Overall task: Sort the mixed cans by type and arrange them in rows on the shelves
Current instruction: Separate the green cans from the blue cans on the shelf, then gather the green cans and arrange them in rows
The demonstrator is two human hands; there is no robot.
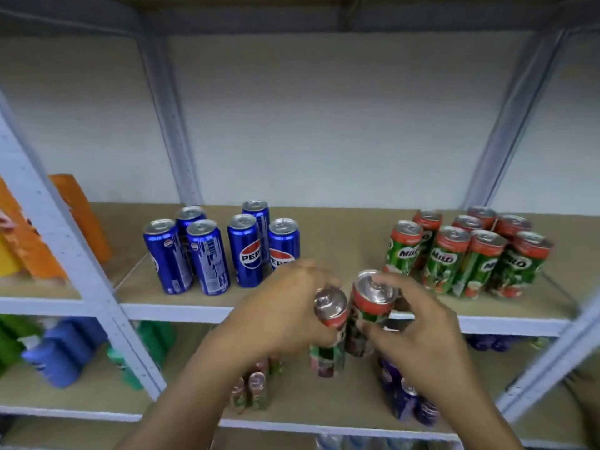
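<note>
The person holds two Milo cans in front of the middle shelf's (pixel 181 311) edge, one per hand: the left hand (pixel 285 306) is wrapped round the left Milo can (pixel 328 332), the right hand (pixel 418 332) curls round the right Milo can (pixel 368 306). Both stand roughly upright, tops up, long axes near vertical, sides touching. Rigid, smooth metal, likely slippery and fairly heavy if full, they are best taken around mid-body. On the shelf, Pepsi cans (pixel 224 251) stand left, the Milo group (pixel 470 254) right.
</note>
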